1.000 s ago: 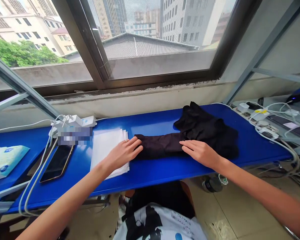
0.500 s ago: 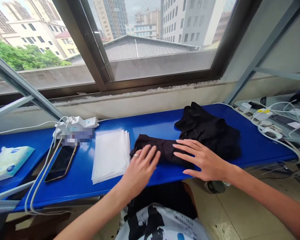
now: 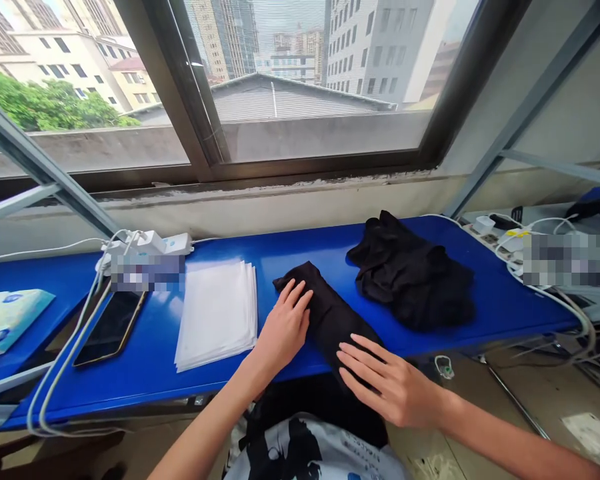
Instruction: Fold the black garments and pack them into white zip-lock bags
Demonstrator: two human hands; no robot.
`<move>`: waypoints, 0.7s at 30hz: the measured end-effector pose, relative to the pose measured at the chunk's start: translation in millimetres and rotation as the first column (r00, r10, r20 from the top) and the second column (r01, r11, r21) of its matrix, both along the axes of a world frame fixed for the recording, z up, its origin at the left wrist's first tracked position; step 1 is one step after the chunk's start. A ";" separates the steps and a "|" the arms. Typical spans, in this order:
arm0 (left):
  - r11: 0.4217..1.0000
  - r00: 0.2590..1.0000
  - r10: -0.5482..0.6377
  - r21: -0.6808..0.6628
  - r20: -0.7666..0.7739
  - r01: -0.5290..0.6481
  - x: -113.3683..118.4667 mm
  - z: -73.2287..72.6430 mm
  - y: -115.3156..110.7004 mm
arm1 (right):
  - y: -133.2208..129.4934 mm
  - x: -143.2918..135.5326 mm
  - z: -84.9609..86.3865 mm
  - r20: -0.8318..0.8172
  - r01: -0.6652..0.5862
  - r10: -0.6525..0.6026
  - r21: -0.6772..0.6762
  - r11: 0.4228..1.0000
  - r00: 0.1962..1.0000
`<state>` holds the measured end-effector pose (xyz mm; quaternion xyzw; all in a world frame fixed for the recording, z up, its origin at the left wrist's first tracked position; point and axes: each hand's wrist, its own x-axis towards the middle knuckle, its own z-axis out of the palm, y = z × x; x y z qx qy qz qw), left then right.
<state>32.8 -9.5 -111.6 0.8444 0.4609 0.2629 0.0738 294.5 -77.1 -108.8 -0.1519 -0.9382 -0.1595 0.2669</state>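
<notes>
I find the folded black cloth (image 3: 330, 319) at the centre of the frame, lying aslant on the blue bench (image 3: 280, 250), its lower end at the front edge. The left hand (image 3: 286, 327) rests on its upper end, fingers extended, not clenched. The right hand (image 3: 393, 387) lies open over the lower end, fingers spread. Right of centre I note a crumpled black garment (image 3: 415, 280); left of centre, stacked white sheets (image 3: 217, 313), then a smartphone (image 3: 111, 327).
</notes>
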 end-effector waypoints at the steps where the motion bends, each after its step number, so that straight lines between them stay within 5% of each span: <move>1: 1.000 1.000 0.001 -0.025 0.006 -0.001 3.1 -2.3 2.3 | 2.0 -3.9 5.8 -0.030 -0.033 0.032 -0.027 0.999 0.999; 5: 0.984 0.981 -0.105 -0.123 0.165 0.126 9.6 -2.9 -3.9 | 23.7 -12.0 41.5 -0.134 -0.038 0.008 -0.223 0.974 0.991; 8: 0.984 0.891 0.109 -0.175 0.441 -0.034 10.7 5.7 -26.0 | 61.0 -23.8 70.5 -0.135 0.004 -0.070 -0.437 0.899 0.988; 10: 0.953 0.795 0.280 -0.257 0.538 -0.161 11.2 9.6 -42.3 | 93.2 -37.7 79.8 -0.095 0.031 -0.115 -0.627 0.779 0.989; 13: 0.933 0.768 0.333 -0.307 0.547 -0.186 13.3 5.6 -57.9 | 138.8 -61.2 71.5 -0.012 0.064 -0.118 -0.786 0.615 0.993; 15: 0.930 0.781 0.347 -0.294 0.519 -0.218 14.9 -2.1 -60.8 | 160.5 -73.5 56.1 -0.005 0.069 -0.124 -0.810 0.583 0.992; 17: 0.921 0.794 0.377 -0.284 0.477 -0.267 15.8 -9.7 -60.3 | 173.3 -80.2 39.8 -0.030 0.068 -0.167 -0.829 0.555 0.986; 21: 0.936 0.845 0.349 -0.201 0.404 -0.290 12.8 -14.7 -60.5 | 176.7 -76.2 21.0 -0.021 0.076 -0.229 -0.910 0.408 0.973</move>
